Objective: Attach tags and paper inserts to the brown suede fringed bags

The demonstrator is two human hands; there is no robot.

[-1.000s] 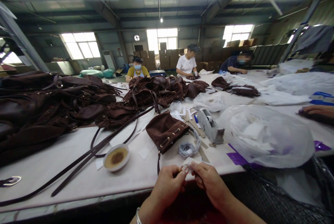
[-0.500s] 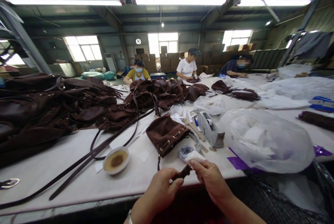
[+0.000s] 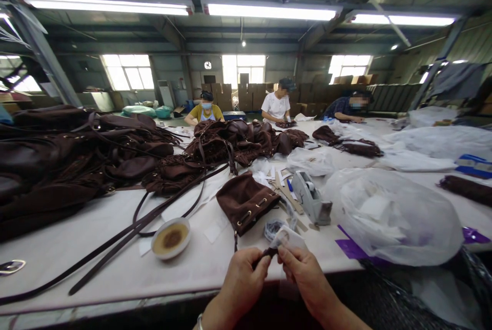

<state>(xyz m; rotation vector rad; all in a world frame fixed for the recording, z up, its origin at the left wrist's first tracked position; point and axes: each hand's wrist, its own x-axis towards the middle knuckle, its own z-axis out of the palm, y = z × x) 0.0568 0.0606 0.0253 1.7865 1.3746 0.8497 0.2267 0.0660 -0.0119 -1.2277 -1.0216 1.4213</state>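
At the table's front edge, my left hand [image 3: 243, 280] is closed on a narrow dark brown strip [image 3: 270, 251], whose kind I cannot make out. My right hand [image 3: 305, 274] pinches a thin white sheet [image 3: 295, 239] close to the strip's other end. The two hands almost touch, and their fingers hide most of the strip. Just beyond them lies a small brown drawstring bag [image 3: 246, 197] with metal eyelets. A coil of clear grey plastic [image 3: 273, 228] rests between that bag and the white sheet.
Piled brown bags [image 3: 49, 166] cover the left side, with long straps [image 3: 115, 238] trailing forward. A bowl of brownish paste [image 3: 171, 238] stands left of my hands. To the right are a tape dispenser [image 3: 312, 199] and a large clear plastic bag [image 3: 395, 217]. Several people sit across the table.
My right hand has come in toward the left one. The white sheet, bunched before, now stands spread above the fingers, and less of the brown strip shows.
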